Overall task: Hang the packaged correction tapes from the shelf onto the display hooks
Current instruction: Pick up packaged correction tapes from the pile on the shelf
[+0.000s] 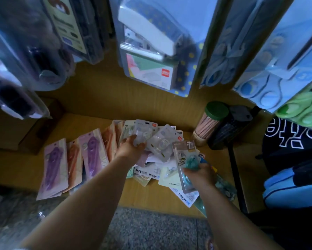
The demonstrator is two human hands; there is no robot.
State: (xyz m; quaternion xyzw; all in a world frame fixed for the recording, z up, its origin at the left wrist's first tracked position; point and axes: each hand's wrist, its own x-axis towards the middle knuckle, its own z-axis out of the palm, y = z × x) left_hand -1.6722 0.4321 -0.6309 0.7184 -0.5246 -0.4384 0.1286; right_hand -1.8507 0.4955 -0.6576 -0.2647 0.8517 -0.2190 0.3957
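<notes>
A loose pile of packaged correction tapes (159, 165) lies on the wooden shelf (151, 199) below me. My left hand (131, 147) reaches into the far side of the pile, its fingers closed on a clear blister pack (142, 132). My right hand (199, 175) holds several packs upright at the pile's right edge; the front one is a teal correction tape pack (185, 159). A row of purple and orange carded tapes (75, 163) lies fanned out to the left of the pile.
Blister-packed staplers (151, 44) and blue scissors (263, 65) hang from hooks overhead, close to my view. A jar of pencils with a green lid (208, 123) and a dark pen holder (227, 129) stand at the shelf's back right. Bags (292, 159) crowd the right side.
</notes>
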